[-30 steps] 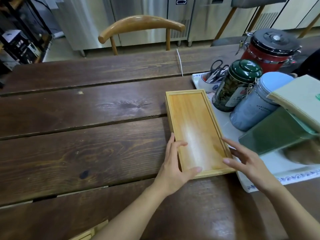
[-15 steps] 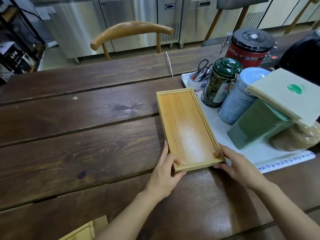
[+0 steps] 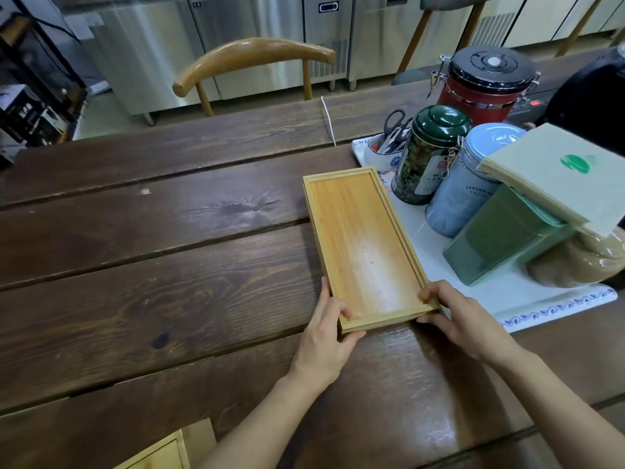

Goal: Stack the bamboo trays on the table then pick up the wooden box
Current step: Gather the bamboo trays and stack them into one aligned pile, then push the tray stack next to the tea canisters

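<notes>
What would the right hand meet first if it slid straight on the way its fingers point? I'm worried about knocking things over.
The right hand points left across the rectangular bamboo tray's near end, so probably the left hand gripping the opposite corner; the jars sit off that line.

- Bamboo tray (image 3: 363,245): long, shallow, pale golden rectangle with a raised rim, empty, lying flat on the dark desk (image 3: 152,265), long axis running away from the person. A second rim edge shows beneath its near end.
- Wooden box (image 3: 159,451): pale wood, only a corner visible at the bottom edge.
</notes>
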The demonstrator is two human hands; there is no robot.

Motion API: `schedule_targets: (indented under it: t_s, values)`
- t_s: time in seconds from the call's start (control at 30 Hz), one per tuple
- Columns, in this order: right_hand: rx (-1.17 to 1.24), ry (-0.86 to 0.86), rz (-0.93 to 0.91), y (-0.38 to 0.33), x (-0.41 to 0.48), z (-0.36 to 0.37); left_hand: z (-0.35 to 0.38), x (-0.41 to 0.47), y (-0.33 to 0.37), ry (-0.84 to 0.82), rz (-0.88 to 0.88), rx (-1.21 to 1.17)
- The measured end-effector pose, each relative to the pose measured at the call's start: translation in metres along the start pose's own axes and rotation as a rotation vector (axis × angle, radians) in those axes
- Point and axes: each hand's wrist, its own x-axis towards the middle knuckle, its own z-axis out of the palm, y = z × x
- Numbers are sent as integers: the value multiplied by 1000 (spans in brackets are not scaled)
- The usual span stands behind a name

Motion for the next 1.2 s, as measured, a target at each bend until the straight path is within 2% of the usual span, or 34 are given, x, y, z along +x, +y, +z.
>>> schedule_targets:
  t_s: [0.47, 0.67, 0.77, 1.0, 1.2]
  values:
    - [-2, 14, 2, 1, -1, 0, 5, 0, -1, 34, 4, 32]
    - [-74, 16, -43, -4, -2, -3, -2, -4, 1, -40, -25, 37]
    - [-168, 27, -27, -8, -4, -9, -12, -9, 0, -62, -40, 113]
    - [-224, 86, -13, -24, -8, -19, -38, -13, 1, 24, -52, 307]
    - [-434, 171, -146, -57, -5, -10, -69, -24, 6, 99, -16, 445]
